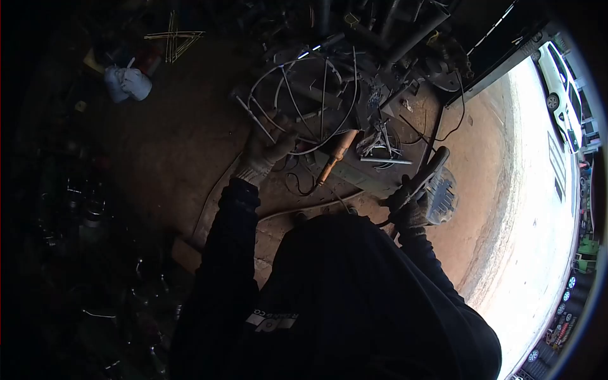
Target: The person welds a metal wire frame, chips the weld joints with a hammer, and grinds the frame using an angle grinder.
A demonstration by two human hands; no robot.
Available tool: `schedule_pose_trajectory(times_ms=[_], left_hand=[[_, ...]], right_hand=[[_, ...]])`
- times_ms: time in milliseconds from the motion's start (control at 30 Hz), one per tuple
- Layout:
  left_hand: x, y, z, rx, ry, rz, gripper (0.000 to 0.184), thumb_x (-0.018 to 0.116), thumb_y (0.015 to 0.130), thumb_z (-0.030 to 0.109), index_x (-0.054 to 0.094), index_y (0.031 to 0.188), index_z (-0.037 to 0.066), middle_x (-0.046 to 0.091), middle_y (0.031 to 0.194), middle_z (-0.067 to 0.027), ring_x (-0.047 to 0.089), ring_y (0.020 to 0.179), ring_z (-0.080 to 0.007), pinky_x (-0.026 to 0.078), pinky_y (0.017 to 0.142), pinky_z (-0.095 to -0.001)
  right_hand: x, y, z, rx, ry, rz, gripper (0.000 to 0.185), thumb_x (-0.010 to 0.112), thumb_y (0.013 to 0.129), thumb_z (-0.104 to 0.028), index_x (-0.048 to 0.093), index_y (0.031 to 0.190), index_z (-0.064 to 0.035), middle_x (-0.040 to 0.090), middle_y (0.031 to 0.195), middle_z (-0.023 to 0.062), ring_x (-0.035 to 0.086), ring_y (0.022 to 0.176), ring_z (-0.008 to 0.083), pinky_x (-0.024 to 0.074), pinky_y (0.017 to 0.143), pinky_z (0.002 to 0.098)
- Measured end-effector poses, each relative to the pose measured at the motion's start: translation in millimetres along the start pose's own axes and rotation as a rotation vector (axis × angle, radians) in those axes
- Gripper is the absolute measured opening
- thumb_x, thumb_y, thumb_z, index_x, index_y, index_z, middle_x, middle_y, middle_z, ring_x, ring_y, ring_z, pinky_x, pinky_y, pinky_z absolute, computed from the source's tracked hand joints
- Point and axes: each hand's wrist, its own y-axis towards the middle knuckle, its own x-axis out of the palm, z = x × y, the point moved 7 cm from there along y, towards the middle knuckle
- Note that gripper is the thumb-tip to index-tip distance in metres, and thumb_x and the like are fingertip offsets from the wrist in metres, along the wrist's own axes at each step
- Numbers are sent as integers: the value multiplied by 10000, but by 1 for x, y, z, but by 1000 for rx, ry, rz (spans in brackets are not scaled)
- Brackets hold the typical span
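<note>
My left hand (265, 152), in a work glove, is closed at the near left side of a round metal frame (323, 101) made of bent rods. My right hand (410, 210), also gloved, is closed on a dark curved object (434, 168) with a pale, patterned plate (441, 197) at its side; its kind is hard to make out. Between the two hands lies an orange power tool (339, 157), its handle toward me and its cord trailing from it. The light is dim, and part of each hand's fingers is hidden.
Scrap metal pieces (383, 139) and a bare metal bar (386, 161) lie beyond the orange tool. A white bag-like bundle (130, 82) and thin yellowish rods (174, 37) are on the floor at the upper left. A cable (310, 208) crosses before me. A white car (558, 88) stands outside.
</note>
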Motion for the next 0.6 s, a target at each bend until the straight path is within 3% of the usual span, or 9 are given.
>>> schedule_pose_trajectory(times_ms=[67, 167, 200, 267, 333, 400, 433, 500, 600], left_hand=[[34, -15, 22, 210, 374, 36, 605, 668, 891, 3, 387, 1407, 149, 471, 1354, -80, 522, 1221, -246, 516, 996, -421], [35, -1, 9, 249, 416, 96, 814, 711, 750, -102, 322, 1420, 149, 440, 1331, -49, 496, 1222, -199, 564, 889, -339], [37, 1, 6, 240, 407, 98, 814, 711, 750, -102, 322, 1420, 149, 440, 1331, -49, 496, 1222, -199, 564, 889, -339], [33, 0, -8, 25, 31, 140, 913, 749, 695, -123, 299, 1437, 158, 417, 1358, -68, 494, 1210, -206, 558, 911, -355], [37, -3, -14, 23, 118, 158, 915, 753, 695, -117, 295, 1439, 157, 402, 1373, -79, 484, 1224, -219, 548, 935, -368], [39, -2, -20, 23, 203, 176, 918, 757, 696, -111, 292, 1441, 155, 387, 1387, -90, 473, 1238, -232, 538, 960, -380], [33, 1, -22, 37, 186, 247, 648, 673, 829, 103, 378, 1401, 177, 433, 1369, -76, 515, 1207, -259, 552, 890, -405], [27, -2, -24, 43, 170, 328, 434, 590, 962, 317, 464, 1360, 199, 479, 1351, -62, 557, 1177, -285, 565, 820, -431], [29, -4, -24, 23, 206, 306, 452, 601, 956, 293, 446, 1370, 198, 456, 1362, -53, 516, 1214, -287, 560, 862, -437]], right_hand=[[41, -42, 33, 643, 1539, 23, 578, 779, 865, -297, 542, 1335, -60, 673, 926, 75, 680, 791, 190, 554, 665, 333], [50, -49, 39, 670, 1444, -2, 430, 740, 891, -283, 581, 1219, -55, 672, 938, 68, 670, 752, 167, 542, 635, 295], [50, -53, 46, 626, 1397, 18, 401, 727, 891, -268, 580, 1193, -47, 670, 978, 64, 662, 841, 164, 540, 723, 309], [63, -65, 54, 617, 1309, -20, 400, 718, 893, -261, 577, 1198, -43, 667, 999, 64, 654, 885, 169, 531, 767, 318], [60, -62, 52, 571, 1150, -60, 380, 689, 887, -215, 571, 1199, -33, 660, 1049, 71, 632, 981, 189, 501, 865, 333], [48, -56, 45, 516, 1056, -56, 373, 685, 878, -196, 574, 1194, -31, 660, 1046, 80, 633, 971, 191, 506, 856, 339], [40, -49, 38, 448, 967, -54, 367, 680, 869, -176, 576, 1189, -30, 659, 1043, 89, 634, 962, 194, 510, 846, 345], [38, -45, 38, 494, 815, -109, 367, 681, 839, -155, 581, 1166, -24, 665, 1008, 130, 651, 940, 231, 518, 825, 375], [40, -36, 27, 385, 686, -237, 366, 690, 821, -210, 586, 1123, -31, 671, 966, 185, 670, 919, 331, 520, 791, 417]])
